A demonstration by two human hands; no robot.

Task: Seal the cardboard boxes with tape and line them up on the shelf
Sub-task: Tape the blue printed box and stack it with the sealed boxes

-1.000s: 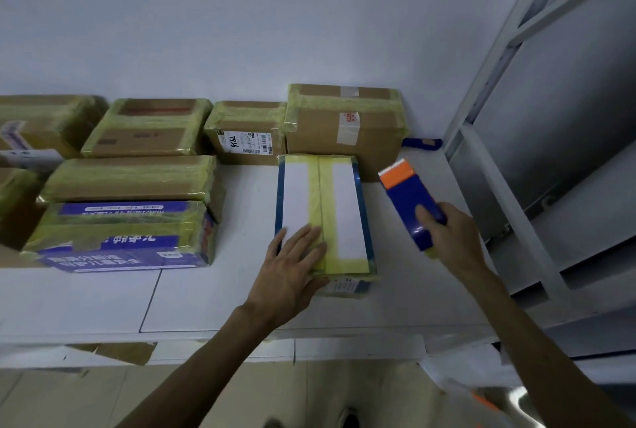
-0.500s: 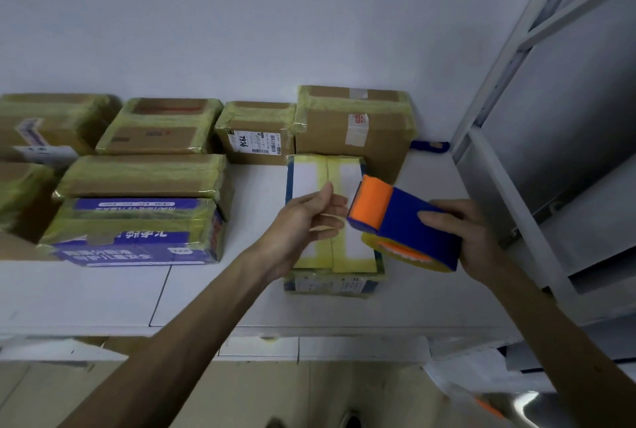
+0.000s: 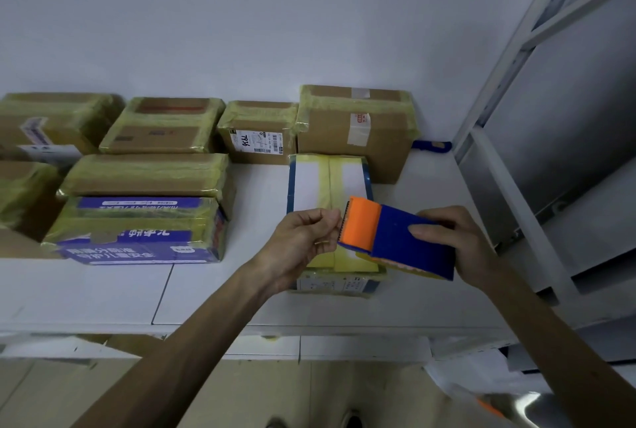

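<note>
A flat white and blue box (image 3: pixel 311 186) with yellow tape strips lies on the white shelf (image 3: pixel 241 293), lengthwise toward the wall. Above its near half my right hand (image 3: pixel 457 241) grips a blue tape dispenser (image 3: pixel 402 241) with an orange head. My left hand (image 3: pixel 303 241) pinches the tape end at the dispenser's serrated orange edge, thumb and fingers curled together. Both hands hover above the box and hide part of its top.
Several taped cardboard boxes (image 3: pixel 354 128) stand along the wall, and a stack with a blue printed box (image 3: pixel 137 231) sits at the left. A blue handled tool (image 3: pixel 432 146) lies in the back right corner. A white metal frame (image 3: pixel 516 186) bounds the shelf on the right.
My left hand lifted off the box top and came to the dispenser's orange edge. My right hand swung the dispenser from the right side to above the box's near half.
</note>
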